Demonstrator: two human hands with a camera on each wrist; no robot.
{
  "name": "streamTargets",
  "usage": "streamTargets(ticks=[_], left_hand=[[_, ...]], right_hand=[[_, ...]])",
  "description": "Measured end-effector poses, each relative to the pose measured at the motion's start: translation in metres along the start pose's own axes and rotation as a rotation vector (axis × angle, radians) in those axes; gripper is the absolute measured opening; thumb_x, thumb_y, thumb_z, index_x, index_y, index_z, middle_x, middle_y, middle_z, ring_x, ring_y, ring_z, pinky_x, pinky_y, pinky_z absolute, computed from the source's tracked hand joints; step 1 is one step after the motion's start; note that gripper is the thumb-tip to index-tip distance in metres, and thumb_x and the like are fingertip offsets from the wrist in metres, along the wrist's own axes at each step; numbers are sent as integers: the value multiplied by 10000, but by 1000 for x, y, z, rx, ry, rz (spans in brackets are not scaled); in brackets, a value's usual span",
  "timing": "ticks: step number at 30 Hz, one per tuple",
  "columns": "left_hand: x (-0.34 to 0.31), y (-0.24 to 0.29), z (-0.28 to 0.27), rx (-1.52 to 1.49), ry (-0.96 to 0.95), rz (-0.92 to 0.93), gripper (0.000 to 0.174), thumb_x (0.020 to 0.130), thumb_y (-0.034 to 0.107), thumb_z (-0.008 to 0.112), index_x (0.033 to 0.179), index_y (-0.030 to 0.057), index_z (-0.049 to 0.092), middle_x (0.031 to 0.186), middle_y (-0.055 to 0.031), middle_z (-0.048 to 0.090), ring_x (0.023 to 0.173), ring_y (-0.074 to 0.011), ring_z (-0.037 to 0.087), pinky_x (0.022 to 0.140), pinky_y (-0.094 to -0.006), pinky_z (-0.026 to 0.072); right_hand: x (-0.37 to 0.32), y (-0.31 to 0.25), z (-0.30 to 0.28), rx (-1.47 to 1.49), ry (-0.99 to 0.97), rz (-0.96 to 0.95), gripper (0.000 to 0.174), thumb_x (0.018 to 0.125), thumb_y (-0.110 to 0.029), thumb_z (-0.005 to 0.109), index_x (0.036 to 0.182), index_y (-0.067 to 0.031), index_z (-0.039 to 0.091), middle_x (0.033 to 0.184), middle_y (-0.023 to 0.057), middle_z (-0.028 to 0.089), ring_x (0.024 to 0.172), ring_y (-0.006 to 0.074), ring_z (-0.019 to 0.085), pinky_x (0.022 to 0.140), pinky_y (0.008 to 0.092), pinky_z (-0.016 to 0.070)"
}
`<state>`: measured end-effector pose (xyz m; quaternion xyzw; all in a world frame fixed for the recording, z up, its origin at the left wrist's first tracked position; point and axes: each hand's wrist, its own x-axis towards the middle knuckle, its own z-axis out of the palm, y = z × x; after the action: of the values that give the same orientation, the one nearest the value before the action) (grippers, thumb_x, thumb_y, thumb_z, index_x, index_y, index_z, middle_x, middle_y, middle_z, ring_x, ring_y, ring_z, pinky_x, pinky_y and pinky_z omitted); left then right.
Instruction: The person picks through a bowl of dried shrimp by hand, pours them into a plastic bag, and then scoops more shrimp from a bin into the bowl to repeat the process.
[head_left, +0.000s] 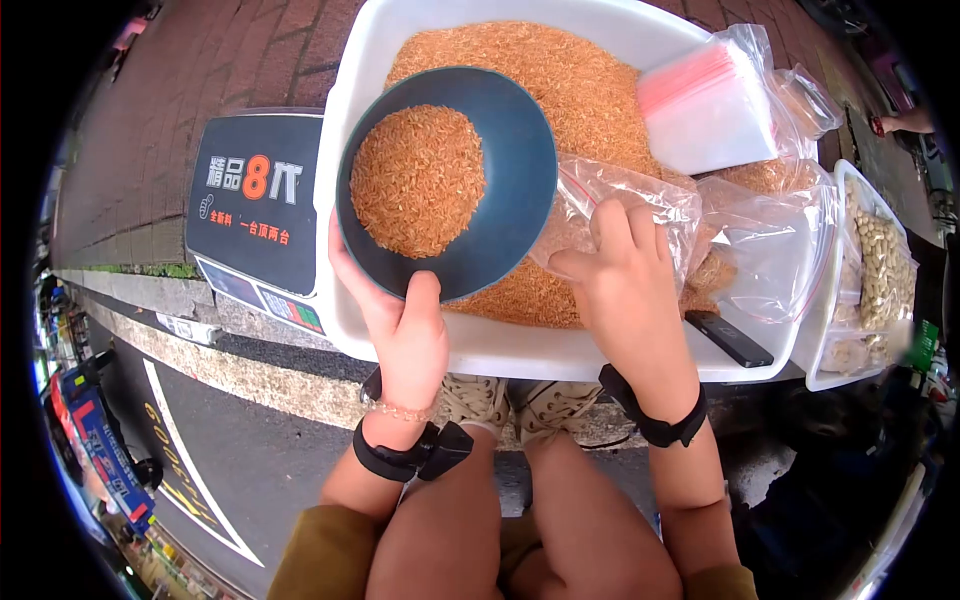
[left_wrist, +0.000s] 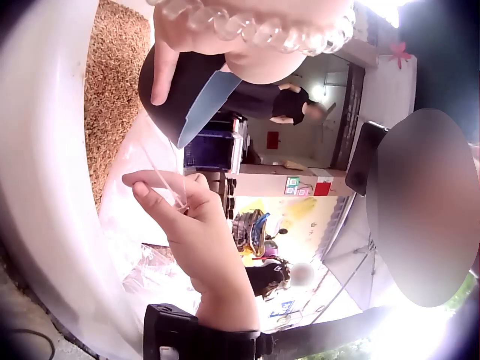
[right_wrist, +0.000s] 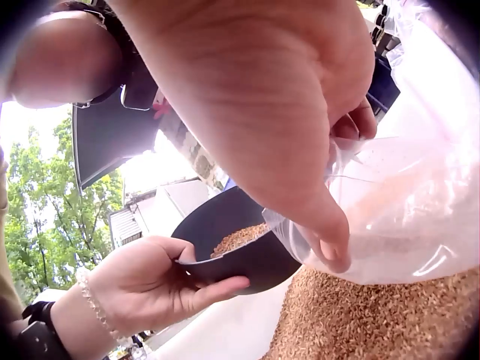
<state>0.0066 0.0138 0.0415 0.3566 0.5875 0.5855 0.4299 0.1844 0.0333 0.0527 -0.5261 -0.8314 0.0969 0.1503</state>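
Observation:
My left hand [head_left: 410,335] grips the near rim of a dark blue-green bowl [head_left: 520,170], thumb over the edge. A mound of reddish-brown grain [head_left: 415,180] lies toward the bowl's left side. To the right, my right hand [head_left: 635,285] pinches the mouth of a clear plastic bag [head_left: 668,208]. In the right wrist view, the thumb [right_wrist: 334,251] presses the bag's film [right_wrist: 405,217], and the bowl's edge [right_wrist: 281,274] comes right up to the bag's mouth. Both hands are over a white tub [head_left: 345,75] holding more loose grain [head_left: 560,75].
A scale [head_left: 255,190] stands left of the tub. On the tub's right side lie a stack of red-edged zip bags [head_left: 705,110], another clear bag [head_left: 770,260] and a black handheld device [head_left: 728,338]. Farther right, a white tray [head_left: 840,378] holds pale nuts or beans [head_left: 880,265].

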Motion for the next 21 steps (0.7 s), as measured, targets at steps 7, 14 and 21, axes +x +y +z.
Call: streamTargets(ticks=[7, 14, 21], left_hand=[[10, 9, 8, 161, -56, 228, 753, 656, -108, 326, 1351, 45, 80, 1290, -185, 230, 1178, -245, 291, 1001, -336, 210], [5, 14, 13, 213, -100, 372, 748, 641, -88, 332, 1342, 1, 87, 1276, -193, 247, 1177, -253, 291, 1008, -361, 188], [2, 20, 12, 328, -105, 462, 740, 638, -85, 335, 1334, -27, 90, 1286, -205, 253, 1186, -271, 293, 1012, -370, 178]], right_hand=[[-4, -7, 8, 155, 104, 54, 266, 550, -9, 619, 778, -135, 674, 823, 90, 386, 814, 270, 412, 703, 358, 367], [-7, -9, 6, 172, 92, 44, 289, 550, -5, 622, 802, -136, 676, 818, 82, 380, 804, 260, 412, 704, 353, 366], [-9, -10, 4, 209, 54, 33, 283, 593, -33, 573, 834, -138, 676, 816, 83, 373, 815, 249, 407, 725, 339, 365]])
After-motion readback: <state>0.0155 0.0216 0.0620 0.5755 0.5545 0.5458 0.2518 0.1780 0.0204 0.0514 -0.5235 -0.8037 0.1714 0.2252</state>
